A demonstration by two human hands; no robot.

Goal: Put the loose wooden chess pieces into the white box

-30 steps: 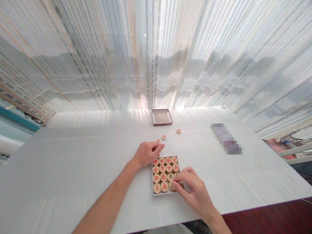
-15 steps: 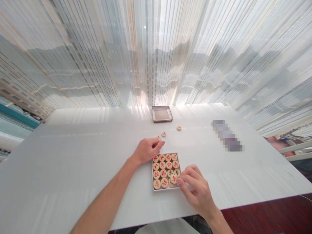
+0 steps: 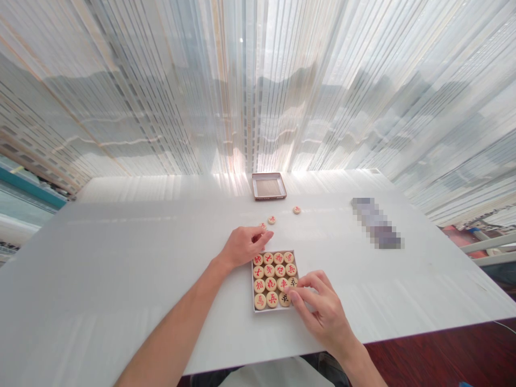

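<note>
A small square box (image 3: 255,309) lies on the white table (image 3: 121,258), filled with several round wooden chess pieces (image 3: 269,271) marked in red and black. My left hand (image 3: 242,246) rests curled at the box's far left corner, fingertips touching a loose piece (image 3: 263,226). My right hand (image 3: 322,312) is at the box's near right corner, fingertips pressed on a black-marked piece (image 3: 285,298) in the box.
Two more loose pieces (image 3: 271,220) (image 3: 296,210) lie beyond the box. The box lid (image 3: 269,186) sits upturned at the table's far edge, before sheer curtains. A blurred dark object (image 3: 377,223) lies to the right. The table's near edge runs just below my right hand.
My right hand has shifted slightly and now presses a black-marked piece at the box's near right corner. The left hand has hardly moved.
</note>
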